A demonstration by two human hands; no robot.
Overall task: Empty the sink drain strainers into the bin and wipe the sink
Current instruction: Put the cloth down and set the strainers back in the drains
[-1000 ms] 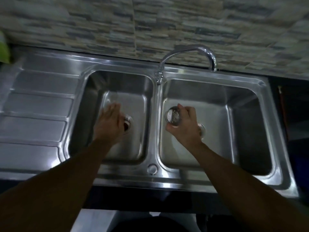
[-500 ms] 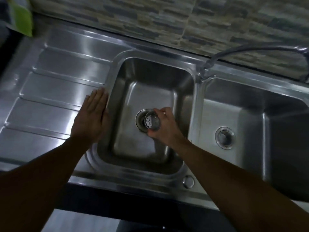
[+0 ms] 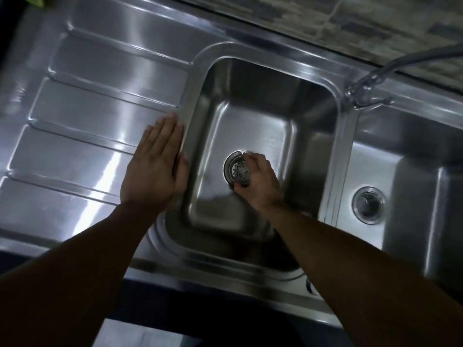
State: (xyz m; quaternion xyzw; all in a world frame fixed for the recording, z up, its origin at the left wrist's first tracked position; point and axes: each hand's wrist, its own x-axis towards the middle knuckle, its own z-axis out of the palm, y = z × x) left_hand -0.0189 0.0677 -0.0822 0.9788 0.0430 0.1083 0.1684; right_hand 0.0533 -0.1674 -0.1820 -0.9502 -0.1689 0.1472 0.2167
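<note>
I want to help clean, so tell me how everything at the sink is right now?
Strainer: gripped by right hand at the left drain.
Other strainer: sitting in the right drain.
Left hand: flat on the sink edge.
Tap: no water seen running.

right hand (image 3: 260,181) holding strainer (image 3: 240,170), left basin (image 3: 250,121)

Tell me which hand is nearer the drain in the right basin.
Right. The right hand grips the strainer in the left basin, just across the divider from the right basin's drain. The left hand lies flat on the drainboard, beyond the left basin.
</note>
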